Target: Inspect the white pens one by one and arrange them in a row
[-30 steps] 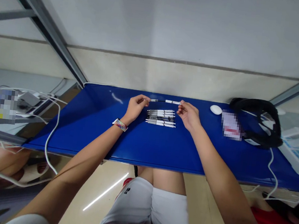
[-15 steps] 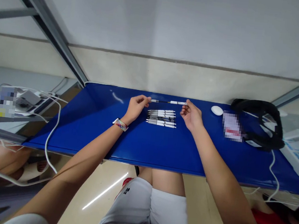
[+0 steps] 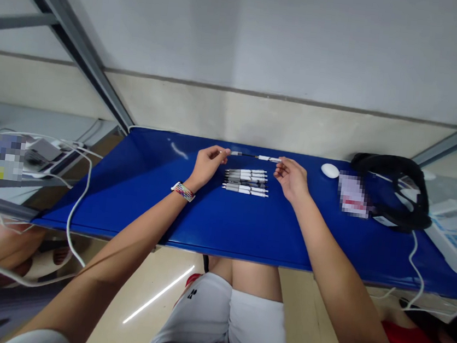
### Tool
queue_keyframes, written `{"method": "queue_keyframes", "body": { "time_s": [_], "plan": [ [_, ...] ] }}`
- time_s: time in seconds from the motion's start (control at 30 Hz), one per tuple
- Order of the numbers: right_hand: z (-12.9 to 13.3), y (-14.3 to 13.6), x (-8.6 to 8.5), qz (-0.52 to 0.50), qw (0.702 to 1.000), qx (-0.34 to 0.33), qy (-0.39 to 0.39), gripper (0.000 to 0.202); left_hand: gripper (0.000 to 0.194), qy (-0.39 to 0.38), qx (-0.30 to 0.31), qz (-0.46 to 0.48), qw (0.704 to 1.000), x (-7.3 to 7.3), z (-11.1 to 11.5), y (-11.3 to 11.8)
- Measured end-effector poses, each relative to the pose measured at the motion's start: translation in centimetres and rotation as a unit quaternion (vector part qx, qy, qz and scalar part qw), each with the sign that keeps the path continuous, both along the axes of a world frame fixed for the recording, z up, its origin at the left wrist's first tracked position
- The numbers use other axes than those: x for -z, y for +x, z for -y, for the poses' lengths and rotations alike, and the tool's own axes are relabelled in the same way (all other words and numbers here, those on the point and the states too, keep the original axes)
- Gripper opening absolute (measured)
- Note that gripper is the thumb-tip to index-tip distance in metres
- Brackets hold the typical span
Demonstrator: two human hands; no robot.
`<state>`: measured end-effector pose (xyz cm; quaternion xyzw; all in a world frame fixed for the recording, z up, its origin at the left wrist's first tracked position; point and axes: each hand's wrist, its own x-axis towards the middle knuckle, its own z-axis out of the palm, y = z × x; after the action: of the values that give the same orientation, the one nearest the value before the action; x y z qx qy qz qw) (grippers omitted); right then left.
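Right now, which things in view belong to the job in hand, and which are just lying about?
Seem part of the job:
- grip section, in the left hand
- white pen barrel, in the right hand
- dark refill between them
- grouped pens

Apparently just lying about:
- white oval object
- pixelated item
- black headgear

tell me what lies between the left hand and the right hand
In the head view, a pen's grip, dark refill and white barrel stretch from left hand to right hand; a row of pens lies just below.
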<state>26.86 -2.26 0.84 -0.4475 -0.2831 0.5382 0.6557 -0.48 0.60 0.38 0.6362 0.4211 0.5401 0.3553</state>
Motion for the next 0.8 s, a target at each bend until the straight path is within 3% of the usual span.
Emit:
{"method": "queue_keyframes", "body": {
  "time_s": [0.37,0.53,0.7,0.8],
  "plan": [
    [0.2,-0.1,-0.2,0.017,1.0,0.004,0.0,0.019,0.039,0.0,0.006,-0.012,1.0,-0.1,0.4,0.2],
    [0.7,-0.8,-0.2,0.09,0.989,-0.109,0.041,0.03,0.03,-0.019,0.057,-0.013,0.998,0.1,0.6,0.4],
    [0.8,-1.1,0.0,0.112,0.981,-0.137,0.082,0.033,0.059,-0.01,0.057,-0.062,0.996,-0.2,0.9,0.4],
    [0.7,-1.0,0.1,0.102,0.985,-0.127,0.063,0.031,0.033,-0.008,0.073,-0.038,0.997,-0.2,0.9,0.4]
  ]
}}
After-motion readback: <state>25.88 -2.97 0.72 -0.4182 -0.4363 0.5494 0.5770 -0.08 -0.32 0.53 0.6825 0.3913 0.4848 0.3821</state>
